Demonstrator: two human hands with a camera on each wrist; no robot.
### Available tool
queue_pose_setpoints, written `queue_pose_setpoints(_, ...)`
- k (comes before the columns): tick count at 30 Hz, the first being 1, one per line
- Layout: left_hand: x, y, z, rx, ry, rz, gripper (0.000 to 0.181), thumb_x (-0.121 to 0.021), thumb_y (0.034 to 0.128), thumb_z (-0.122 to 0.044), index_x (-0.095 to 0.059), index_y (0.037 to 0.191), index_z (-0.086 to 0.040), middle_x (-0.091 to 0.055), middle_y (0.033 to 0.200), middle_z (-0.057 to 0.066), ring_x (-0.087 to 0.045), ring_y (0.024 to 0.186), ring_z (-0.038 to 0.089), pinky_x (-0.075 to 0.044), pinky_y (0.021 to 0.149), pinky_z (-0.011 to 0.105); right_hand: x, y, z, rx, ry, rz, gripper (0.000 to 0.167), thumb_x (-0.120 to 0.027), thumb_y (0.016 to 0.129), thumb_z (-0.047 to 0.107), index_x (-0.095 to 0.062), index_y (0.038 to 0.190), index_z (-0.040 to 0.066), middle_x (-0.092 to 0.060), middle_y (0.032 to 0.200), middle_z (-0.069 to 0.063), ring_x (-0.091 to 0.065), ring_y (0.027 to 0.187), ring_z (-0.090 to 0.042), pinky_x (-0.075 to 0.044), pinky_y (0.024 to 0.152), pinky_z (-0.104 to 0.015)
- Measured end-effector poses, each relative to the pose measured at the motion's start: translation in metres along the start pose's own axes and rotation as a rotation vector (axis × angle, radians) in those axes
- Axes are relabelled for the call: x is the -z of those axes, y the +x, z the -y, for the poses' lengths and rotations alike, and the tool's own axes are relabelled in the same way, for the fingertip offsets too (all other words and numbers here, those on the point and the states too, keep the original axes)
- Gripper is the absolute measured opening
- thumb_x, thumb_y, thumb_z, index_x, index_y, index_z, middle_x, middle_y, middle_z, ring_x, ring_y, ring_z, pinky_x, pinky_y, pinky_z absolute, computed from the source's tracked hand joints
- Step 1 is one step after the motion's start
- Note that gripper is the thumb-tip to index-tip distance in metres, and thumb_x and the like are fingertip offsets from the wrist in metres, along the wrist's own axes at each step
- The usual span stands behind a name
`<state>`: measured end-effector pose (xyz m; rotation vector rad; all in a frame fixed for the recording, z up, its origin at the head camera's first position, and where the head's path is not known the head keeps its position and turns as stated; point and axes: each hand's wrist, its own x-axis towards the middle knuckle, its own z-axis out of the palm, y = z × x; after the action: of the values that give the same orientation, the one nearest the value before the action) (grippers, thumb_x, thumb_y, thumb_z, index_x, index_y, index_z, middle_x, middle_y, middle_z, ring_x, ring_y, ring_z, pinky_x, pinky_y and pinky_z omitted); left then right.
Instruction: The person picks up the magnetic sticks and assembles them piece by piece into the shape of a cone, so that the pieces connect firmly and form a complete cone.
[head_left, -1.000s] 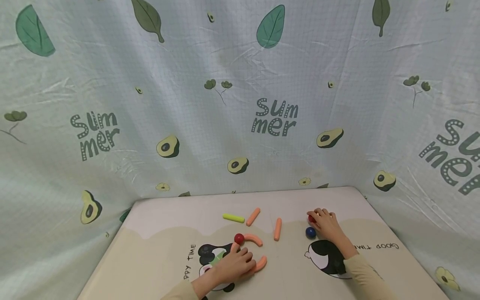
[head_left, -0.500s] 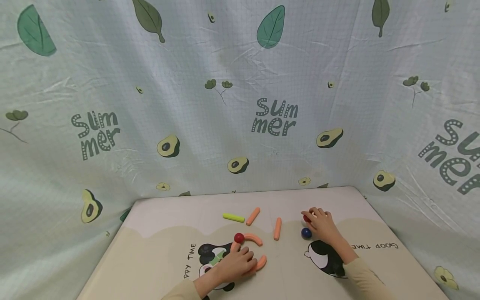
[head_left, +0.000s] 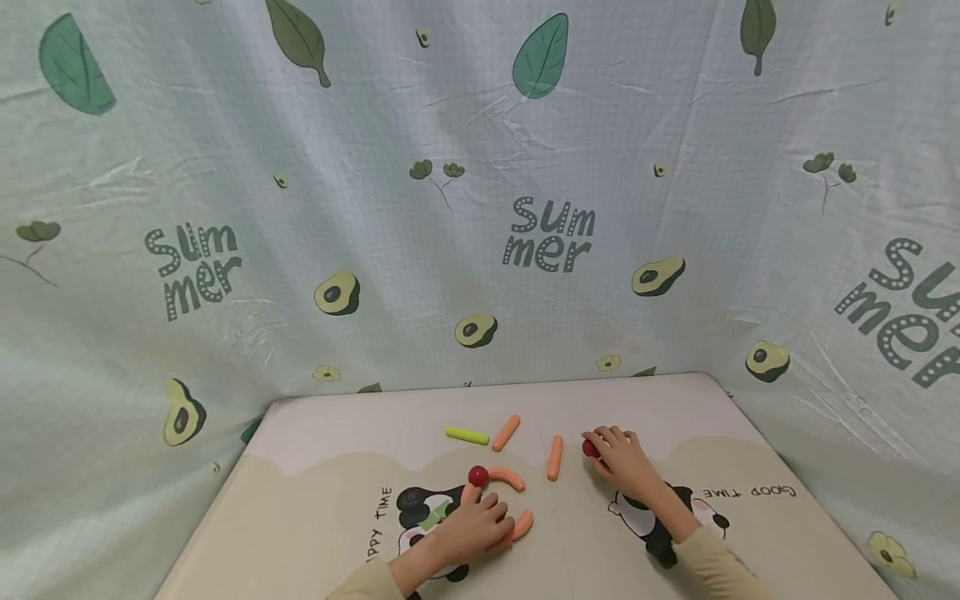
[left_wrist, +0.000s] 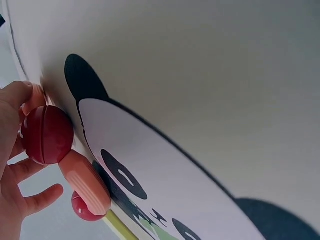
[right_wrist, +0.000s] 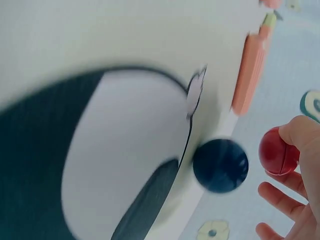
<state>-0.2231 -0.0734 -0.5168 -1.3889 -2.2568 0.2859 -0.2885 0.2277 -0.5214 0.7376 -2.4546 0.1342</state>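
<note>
Curved orange sticks (head_left: 522, 525) lie beside and under my left hand (head_left: 472, 529). In the left wrist view, its thumb and a finger pinch an orange stick (left_wrist: 35, 100). A red ball (left_wrist: 50, 135) sits between that stick and another orange stick (left_wrist: 85, 180). A second red ball (head_left: 478, 476) lies above the hand in the head view. At the right, my right hand (head_left: 622, 462) grips a red ball (head_left: 591, 448) between thumb and fingers. A dark blue ball (right_wrist: 220, 165) is close to that ball in the right wrist view; the hand hides it in the head view.
A yellow-green stick (head_left: 467, 436) and a straight orange stick (head_left: 506, 433) lie toward the back. Another straight orange stick (head_left: 555, 457) stands between the hands on the printed table cover (head_left: 322, 483). A patterned curtain (head_left: 420, 275) rises behind the table.
My right hand has moved left with its red ball, and the blue ball has shifted left and become hidden in the head view. My left hand has stayed almost still.
</note>
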Motion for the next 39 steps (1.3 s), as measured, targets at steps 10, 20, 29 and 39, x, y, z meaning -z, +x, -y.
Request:
queue_pose_setpoints(10,0.000,0.002,-0.002,0.005,-0.006,0.019,0.016,-0.053,0.0873,-0.038,-0.060,0.090,-0.024,-0.056,0.079,-0.010,-0.046,0.072,0.005,-0.034,0.066,0.022,-0.002,0.008,0.023,0.061,-0.027,0.027,0.034,-0.070,0.074,0.023,-0.058,0.104,0.012,-0.056,0.096,-0.002,-0.050,0.087,-0.019,-0.041,0.073,-0.042)
queue_pose_setpoints(20,0.000,0.003,-0.003,0.008,-0.013,0.040,0.016,-0.052,0.0879,-0.037,-0.059,0.090,-0.022,-0.055,0.080,-0.009,-0.044,0.071,0.006,-0.034,0.065,0.022,-0.007,0.008,0.035,0.132,-0.097,0.044,0.035,-0.070,0.074,0.027,-0.056,0.105,0.018,-0.054,0.095,0.000,-0.049,0.085,-0.017,-0.040,0.074,-0.040)
queue_pose_setpoints(29,0.000,0.002,-0.004,0.042,-0.039,0.083,0.020,-0.052,0.0882,-0.034,-0.059,0.095,-0.017,-0.052,0.078,-0.007,-0.040,0.069,0.008,-0.032,0.063,0.021,-0.011,0.006,0.046,0.207,-0.058,0.036,0.037,-0.072,0.072,0.029,-0.056,0.104,0.022,-0.054,0.097,0.004,-0.050,0.087,-0.015,-0.040,0.072,-0.036)
queue_pose_setpoints(39,0.000,0.002,-0.005,0.052,-0.039,0.037,0.017,-0.055,0.0865,-0.035,-0.057,0.090,-0.018,-0.050,0.075,-0.008,-0.037,0.066,0.007,-0.027,0.061,0.021,-0.010,0.007,0.056,0.229,0.022,0.122,0.039,-0.071,0.072,0.030,-0.057,0.107,0.018,-0.055,0.098,0.003,-0.050,0.092,-0.017,-0.040,0.076,-0.039)
